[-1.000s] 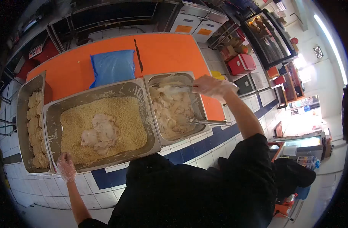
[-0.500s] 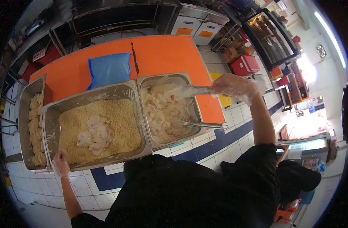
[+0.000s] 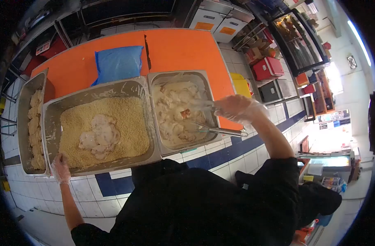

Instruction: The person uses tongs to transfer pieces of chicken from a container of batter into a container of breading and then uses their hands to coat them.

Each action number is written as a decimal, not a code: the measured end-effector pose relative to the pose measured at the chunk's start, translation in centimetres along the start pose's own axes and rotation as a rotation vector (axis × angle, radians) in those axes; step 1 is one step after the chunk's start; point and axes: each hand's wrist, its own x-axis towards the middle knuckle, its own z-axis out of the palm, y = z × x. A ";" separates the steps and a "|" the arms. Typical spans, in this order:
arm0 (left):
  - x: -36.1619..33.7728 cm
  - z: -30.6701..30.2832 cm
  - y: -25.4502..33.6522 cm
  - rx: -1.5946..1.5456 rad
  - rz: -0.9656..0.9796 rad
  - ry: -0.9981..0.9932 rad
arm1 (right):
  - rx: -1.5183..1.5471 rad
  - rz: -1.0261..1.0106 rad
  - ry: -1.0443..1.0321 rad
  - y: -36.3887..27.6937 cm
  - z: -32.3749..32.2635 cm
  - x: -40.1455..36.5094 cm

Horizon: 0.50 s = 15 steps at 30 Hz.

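Observation:
My right hand, in a clear plastic glove, is closed round the handle of a long, pale, batter-smeared utensil; its exact kind I cannot tell. Its far end reaches into a metal pan of chicken pieces in wet batter. A whisk leans in that pan, handle over the right rim. My left hand, also gloved, grips the near-left corner of the large middle pan. Inside it, a mound of batter-coated chicken pieces lies on pale crumbs.
A narrower pan with a row of breaded pieces stands at the left. Behind the pans, a blue plastic bag lies on the orange table. A red cooler and a yellow container are beyond its right end.
My right hand has come down and left with the utensil, closer to the batter pan. The chicken mound in the crumbs looks more spread out. My left hand stays at the pan corner.

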 end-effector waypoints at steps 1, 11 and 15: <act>-0.1 0.0 0.0 0.001 0.005 0.027 | -0.186 0.029 -0.092 -0.3 0.3 1.0; -0.1 -1.2 1.8 -0.019 -0.054 -0.022 | -0.475 -0.006 -0.079 -0.2 3.6 9.9; -0.3 -1.5 2.6 0.016 0.026 0.005 | -0.280 0.013 -0.188 0.6 -1.1 8.7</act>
